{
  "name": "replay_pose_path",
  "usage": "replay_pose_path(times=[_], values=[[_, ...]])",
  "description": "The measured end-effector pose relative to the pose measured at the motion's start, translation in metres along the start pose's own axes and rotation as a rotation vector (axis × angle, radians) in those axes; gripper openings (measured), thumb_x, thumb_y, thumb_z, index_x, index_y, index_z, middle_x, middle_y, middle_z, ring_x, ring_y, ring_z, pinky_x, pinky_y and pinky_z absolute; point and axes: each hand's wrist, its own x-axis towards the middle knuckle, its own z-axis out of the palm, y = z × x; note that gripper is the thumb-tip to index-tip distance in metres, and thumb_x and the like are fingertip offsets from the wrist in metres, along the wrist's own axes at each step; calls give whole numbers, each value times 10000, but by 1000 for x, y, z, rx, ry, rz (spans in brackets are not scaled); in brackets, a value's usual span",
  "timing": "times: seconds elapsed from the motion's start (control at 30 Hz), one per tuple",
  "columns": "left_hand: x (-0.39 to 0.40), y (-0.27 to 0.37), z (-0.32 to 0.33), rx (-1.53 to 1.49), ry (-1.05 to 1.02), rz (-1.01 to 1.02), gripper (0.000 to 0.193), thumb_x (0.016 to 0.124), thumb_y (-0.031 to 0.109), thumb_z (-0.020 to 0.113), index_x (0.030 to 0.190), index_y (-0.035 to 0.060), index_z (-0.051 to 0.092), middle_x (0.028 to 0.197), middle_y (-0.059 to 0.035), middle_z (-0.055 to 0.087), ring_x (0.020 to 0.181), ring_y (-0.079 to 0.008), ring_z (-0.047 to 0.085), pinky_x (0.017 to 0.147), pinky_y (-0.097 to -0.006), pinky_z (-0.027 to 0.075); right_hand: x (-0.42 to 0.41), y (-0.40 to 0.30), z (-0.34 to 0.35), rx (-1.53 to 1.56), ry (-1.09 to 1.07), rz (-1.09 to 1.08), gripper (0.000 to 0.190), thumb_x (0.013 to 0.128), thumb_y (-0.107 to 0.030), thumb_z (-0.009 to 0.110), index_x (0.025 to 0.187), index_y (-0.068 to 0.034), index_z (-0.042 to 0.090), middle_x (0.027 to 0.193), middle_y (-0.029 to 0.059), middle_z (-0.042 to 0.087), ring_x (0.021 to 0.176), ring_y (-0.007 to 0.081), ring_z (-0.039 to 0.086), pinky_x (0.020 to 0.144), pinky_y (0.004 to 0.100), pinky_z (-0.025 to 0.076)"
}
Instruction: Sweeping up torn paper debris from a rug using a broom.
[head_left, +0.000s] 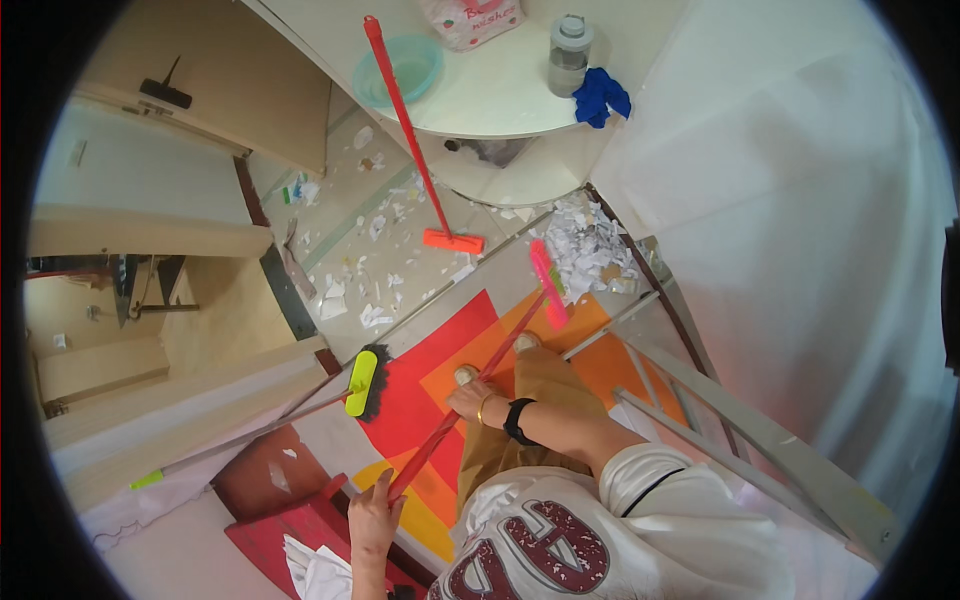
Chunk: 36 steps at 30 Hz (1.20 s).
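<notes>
My right hand (471, 400) is closed around the middle of a red broom handle (431, 444). Near the handle's upper end, my left hand (373, 516) grips it too. The handle runs past my feet to a pink broom head (550, 285) with some green bristles, which touches the edge of a heap of white paper scraps (589, 244). The heap lies in the corner by the wall. More scraps (375, 225) are scattered over the floor tiles. An orange-headed floor tool (453, 241) with a red handle leans on the white shelf unit.
A lime-green broom with dark bristles (362, 384) leans at the left. A metal ladder (750, 442) stands at the right. The curved shelf (480, 112) holds a teal basin (409, 69), a jug (569, 56) and a blue cloth (602, 96). A red stool (277, 536) is at lower left.
</notes>
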Motion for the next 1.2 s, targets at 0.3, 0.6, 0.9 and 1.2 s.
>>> replay_pose_path(times=[0.3,0.6,0.9,1.2], values=[[-33,-2,-28,130,-8,-21,517,598,128,686,1065,56,475,647,-88,555,591,-247,554,570,-362,406,-9,-32,-12,25,173,-130,51,667,-106,521,671,-55,518,608,101,563,620,263,584,506,369,456],[-26,-2,-17,88,-70,-86,494,605,132,684,1048,52,482,670,-101,566,597,-265,558,555,-360,424,-1,-33,-3,111,80,-168,65,668,-106,520,653,-54,556,633,107,582,645,260,589,541,370,458],[-1,-12,37,-88,-72,-76,463,638,160,675,1045,59,477,676,-117,574,602,-294,558,568,-362,447,-36,31,-12,-119,45,5,83,628,-145,558,642,-68,585,609,98,583,603,249,587,509,362,448],[-31,-5,-17,18,-31,-98,464,606,133,680,1024,45,499,627,-123,569,567,-284,560,567,-356,435,-5,-28,-10,1,172,-161,52,619,-127,555,624,-75,549,581,99,570,602,243,589,509,360,449]])
